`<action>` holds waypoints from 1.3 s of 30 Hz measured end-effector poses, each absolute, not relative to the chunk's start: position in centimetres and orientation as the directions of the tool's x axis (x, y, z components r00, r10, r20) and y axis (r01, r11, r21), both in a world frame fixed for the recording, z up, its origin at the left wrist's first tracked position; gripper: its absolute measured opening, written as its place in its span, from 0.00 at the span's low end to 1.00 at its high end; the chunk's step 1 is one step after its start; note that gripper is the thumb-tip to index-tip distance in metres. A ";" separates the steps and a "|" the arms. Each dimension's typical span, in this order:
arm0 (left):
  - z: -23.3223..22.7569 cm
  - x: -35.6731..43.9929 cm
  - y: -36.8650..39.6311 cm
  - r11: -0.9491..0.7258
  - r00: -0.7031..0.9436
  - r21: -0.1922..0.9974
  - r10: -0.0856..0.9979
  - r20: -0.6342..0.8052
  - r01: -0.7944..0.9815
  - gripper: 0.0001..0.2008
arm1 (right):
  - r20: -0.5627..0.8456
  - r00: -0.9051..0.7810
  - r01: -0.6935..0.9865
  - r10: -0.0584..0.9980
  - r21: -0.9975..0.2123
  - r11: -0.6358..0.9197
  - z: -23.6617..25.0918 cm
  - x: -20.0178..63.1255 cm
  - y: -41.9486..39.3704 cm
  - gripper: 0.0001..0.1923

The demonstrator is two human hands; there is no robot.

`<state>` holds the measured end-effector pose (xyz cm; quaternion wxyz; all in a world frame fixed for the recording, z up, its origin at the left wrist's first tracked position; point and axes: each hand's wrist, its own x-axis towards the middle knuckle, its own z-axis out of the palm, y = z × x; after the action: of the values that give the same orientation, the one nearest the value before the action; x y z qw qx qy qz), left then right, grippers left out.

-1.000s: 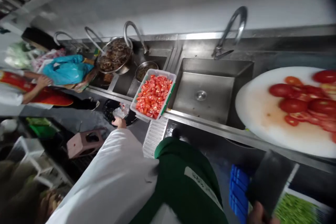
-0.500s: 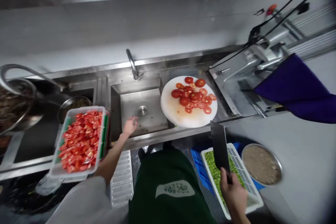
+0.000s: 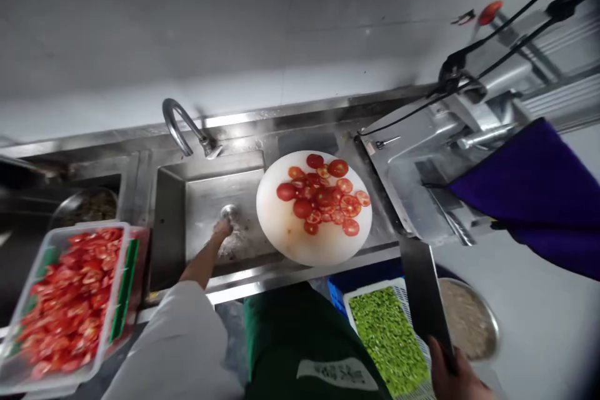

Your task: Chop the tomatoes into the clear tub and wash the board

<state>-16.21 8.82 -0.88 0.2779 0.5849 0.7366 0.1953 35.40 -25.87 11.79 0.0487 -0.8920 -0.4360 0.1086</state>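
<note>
**Hands at the sink and cleaver**

Right hand (image 3: 462, 374), nearest, bottom right: fingers closed round a cleaver (image 3: 424, 290), blade raised over a tray of chopped greens (image 3: 387, 337). Left hand (image 3: 221, 229), farther: reaches into the sink (image 3: 201, 200) near the drain; grip cannot be told. Round white board (image 3: 290, 237) with sliced tomatoes (image 3: 323, 197) sits right of it. Tub of diced tomato (image 3: 70, 300) at near left.

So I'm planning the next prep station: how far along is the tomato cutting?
Done: a white tray is full of chopped tomato. In hand: the right hand grips a cleaver off the board, and the left hand reaches into the sink near the drain. Left: tomato slices and halves lie uncut on the round cutting board.
</note>
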 end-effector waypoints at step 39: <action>-5.0 -2.9 1.3 -0.178 0.055 0.724 0.980 0.191 0.666 0.06 | -0.719 -0.076 0.997 0.691 -0.078 0.029 15.9 20.6 -8.0 0.17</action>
<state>-2.89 1.34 -4.98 0.2313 0.6884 0.5978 0.3394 20.63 -7.95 15.93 -0.2557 -0.6297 -0.6700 0.2988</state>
